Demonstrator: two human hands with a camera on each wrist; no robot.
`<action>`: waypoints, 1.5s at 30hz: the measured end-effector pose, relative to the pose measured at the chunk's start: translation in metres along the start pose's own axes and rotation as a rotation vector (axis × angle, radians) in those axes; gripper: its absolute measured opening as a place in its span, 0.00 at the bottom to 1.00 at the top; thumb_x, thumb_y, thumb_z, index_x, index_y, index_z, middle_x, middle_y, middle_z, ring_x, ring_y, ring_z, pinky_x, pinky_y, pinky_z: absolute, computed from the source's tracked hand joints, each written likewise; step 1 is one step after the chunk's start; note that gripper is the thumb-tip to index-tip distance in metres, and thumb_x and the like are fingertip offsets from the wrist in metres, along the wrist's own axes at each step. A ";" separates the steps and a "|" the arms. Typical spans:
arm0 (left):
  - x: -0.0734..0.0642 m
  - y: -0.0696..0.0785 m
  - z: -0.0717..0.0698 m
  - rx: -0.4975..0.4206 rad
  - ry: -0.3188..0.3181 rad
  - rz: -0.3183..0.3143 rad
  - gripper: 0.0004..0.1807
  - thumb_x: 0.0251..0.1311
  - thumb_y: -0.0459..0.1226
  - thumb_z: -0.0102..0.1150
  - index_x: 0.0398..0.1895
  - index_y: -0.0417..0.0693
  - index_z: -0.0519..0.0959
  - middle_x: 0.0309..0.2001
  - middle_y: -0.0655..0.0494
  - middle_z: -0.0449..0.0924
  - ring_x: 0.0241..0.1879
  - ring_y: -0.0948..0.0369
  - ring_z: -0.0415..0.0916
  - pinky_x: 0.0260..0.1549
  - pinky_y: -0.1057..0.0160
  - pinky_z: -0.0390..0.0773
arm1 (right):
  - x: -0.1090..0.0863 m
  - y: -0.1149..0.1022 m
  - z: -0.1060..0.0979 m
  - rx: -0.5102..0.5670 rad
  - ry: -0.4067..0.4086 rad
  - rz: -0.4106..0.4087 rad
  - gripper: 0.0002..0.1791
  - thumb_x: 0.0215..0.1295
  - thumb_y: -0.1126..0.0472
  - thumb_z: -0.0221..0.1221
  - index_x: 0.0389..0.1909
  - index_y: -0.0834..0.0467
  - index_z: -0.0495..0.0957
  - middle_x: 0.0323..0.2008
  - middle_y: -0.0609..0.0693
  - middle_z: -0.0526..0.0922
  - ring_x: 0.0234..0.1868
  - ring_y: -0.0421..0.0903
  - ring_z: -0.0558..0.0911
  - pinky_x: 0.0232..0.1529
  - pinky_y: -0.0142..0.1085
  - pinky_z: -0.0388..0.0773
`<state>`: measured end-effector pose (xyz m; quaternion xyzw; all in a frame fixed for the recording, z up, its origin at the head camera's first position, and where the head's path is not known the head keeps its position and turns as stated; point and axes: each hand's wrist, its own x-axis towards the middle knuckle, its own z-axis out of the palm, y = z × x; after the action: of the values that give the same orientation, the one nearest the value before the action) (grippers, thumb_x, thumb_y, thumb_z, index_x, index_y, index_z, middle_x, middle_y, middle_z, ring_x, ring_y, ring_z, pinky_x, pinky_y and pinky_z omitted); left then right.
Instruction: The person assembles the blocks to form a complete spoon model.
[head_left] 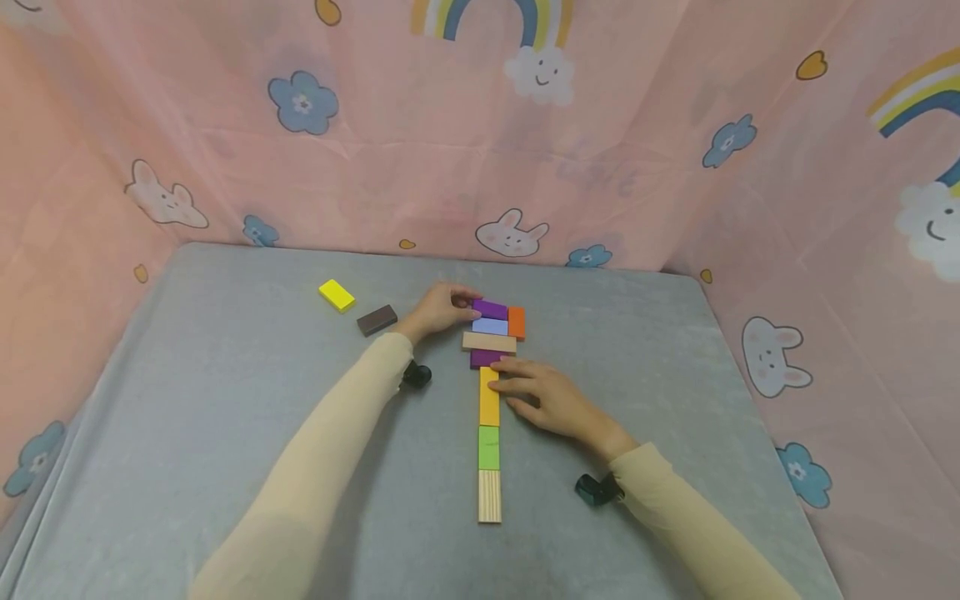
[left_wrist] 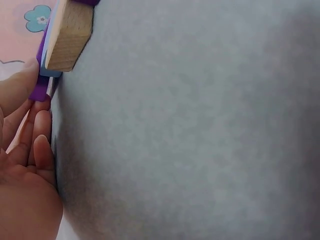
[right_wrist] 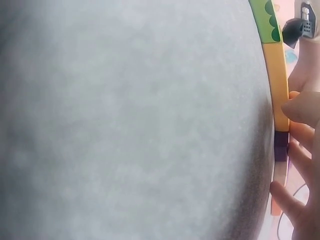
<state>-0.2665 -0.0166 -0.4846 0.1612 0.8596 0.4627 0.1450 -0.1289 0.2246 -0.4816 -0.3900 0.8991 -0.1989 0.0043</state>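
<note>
A row of wooden blocks runs up the middle of the table. My left hand (head_left: 438, 310) pinches the left end of the far purple block (head_left: 490, 309) between thumb and fingers. Just below that lies a light blue block (head_left: 491, 327), with an orange block (head_left: 517, 322) standing along the right side. A tan block (head_left: 489, 342) and a second purple block (head_left: 486, 359) follow. My right hand (head_left: 551, 398) rests with spread, relaxed fingers on the yellow-orange block (head_left: 489, 408) and the nearer purple one; its thumb is against the yellow-orange block in the right wrist view.
Nearer the front, a green block (head_left: 489, 448) and a striped pale block (head_left: 489, 497) continue the row. Left of the left hand lie a dark brown block (head_left: 377, 320) and a bright yellow block (head_left: 337, 296). A pink patterned curtain (head_left: 405, 175) surrounds the grey table (head_left: 225, 433).
</note>
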 end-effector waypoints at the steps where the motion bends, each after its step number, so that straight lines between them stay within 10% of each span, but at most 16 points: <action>1: 0.000 0.000 0.000 -0.002 0.001 -0.001 0.21 0.64 0.42 0.63 0.60 0.51 0.79 0.59 0.51 0.80 0.58 0.53 0.75 0.63 0.54 0.75 | 0.000 0.000 0.000 0.002 0.002 -0.003 0.20 0.68 0.57 0.60 0.60 0.45 0.80 0.69 0.45 0.74 0.71 0.48 0.72 0.70 0.51 0.70; 45: -0.002 -0.003 0.003 0.016 0.018 0.028 0.16 0.67 0.42 0.60 0.56 0.50 0.82 0.43 0.50 0.82 0.44 0.57 0.74 0.47 0.63 0.77 | 0.000 0.001 0.000 -0.007 -0.023 0.017 0.20 0.69 0.56 0.60 0.61 0.43 0.79 0.69 0.43 0.73 0.72 0.46 0.71 0.71 0.50 0.69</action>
<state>-0.2642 -0.0166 -0.4884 0.1701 0.8622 0.4592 0.1294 -0.1299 0.2249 -0.4817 -0.3846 0.9029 -0.1913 0.0149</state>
